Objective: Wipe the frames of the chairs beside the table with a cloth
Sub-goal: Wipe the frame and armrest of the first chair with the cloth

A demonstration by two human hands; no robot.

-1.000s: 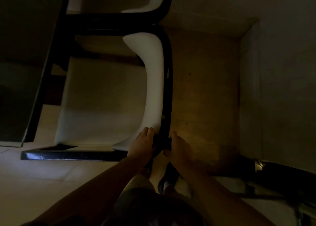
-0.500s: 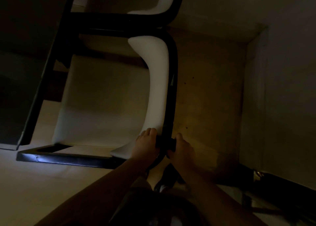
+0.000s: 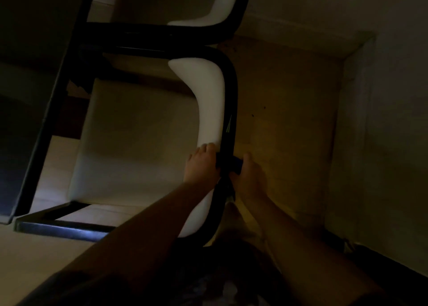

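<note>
A dim room is being viewed from above, with a chair standing against the edge of a dark table. The chair's pale seat and pale curved backrest are being bordered by a black frame, which is running around the back and down along the floor as a dark bar. A second chair of the same kind is being shown only in part at the top edge, just beyond the first.

The frame behind the backrest is being gripped from both sides. The left hand is being laid on the seat side of the frame, its fingers curled against the lower end of the backrest. The right hand is being held on the outer side, closed around a dark cloth that is being pressed against the frame between the two hands. How much of the cloth is being wrapped around the frame cannot be told in the darkness.

A yellowish floor is being lit to the right of the chair, and a wall is rising beyond it.
</note>
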